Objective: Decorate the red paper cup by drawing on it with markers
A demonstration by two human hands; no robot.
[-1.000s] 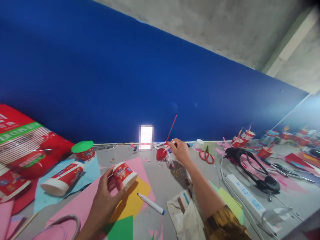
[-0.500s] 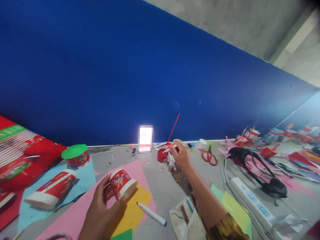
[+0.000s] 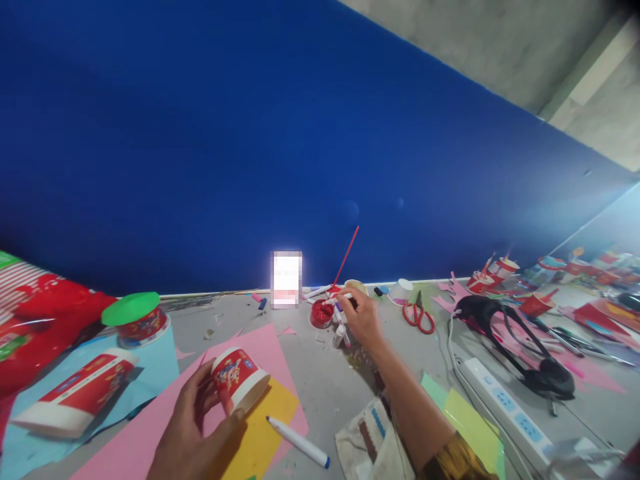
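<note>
— Beige cloth (image 3: 356, 437), brown and blue stripes: nearest lot on the grey tabletop (image 3: 323, 377), partly under the right forearm. Just beside, one white marker (image 3: 300, 443), dark tip over a yellow-orange sheet (image 3: 256, 441), blue end off the paper.

— Hands: how placed?

— Well apart. Left hand (image 3: 187, 423): fingers and thumb closed round one red printed paper cup (image 3: 237, 379), tilted, above the yellow-orange sheet and a pink sheet (image 3: 145, 423); contact with the paper unclear.

— Other cups, same side?

— Second red cup (image 3: 77, 393), on its side, on a light-blue sheet (image 3: 160, 365). Behind, one green-topped cup (image 3: 143, 325), upright.

— Opposite side?

— White power strip (image 3: 505, 403); beyond, black strap assembly (image 3: 553, 380).

— And the right hand (image 3: 363, 319)?

— Farther out, fingertips pinched on one slim white item (image 3: 340, 299), end at the red tub (image 3: 321, 315); touching the red contents or just above, not discernible.

— Near the tub?

— Thin red stick (image 3: 347, 257), slanting up, just behind. Red-handled scissors (image 3: 419, 317), to the right.

— Farthest?

— Bright upright panel (image 3: 286, 280), blurred, before a blue wall (image 3: 225, 133).
</note>
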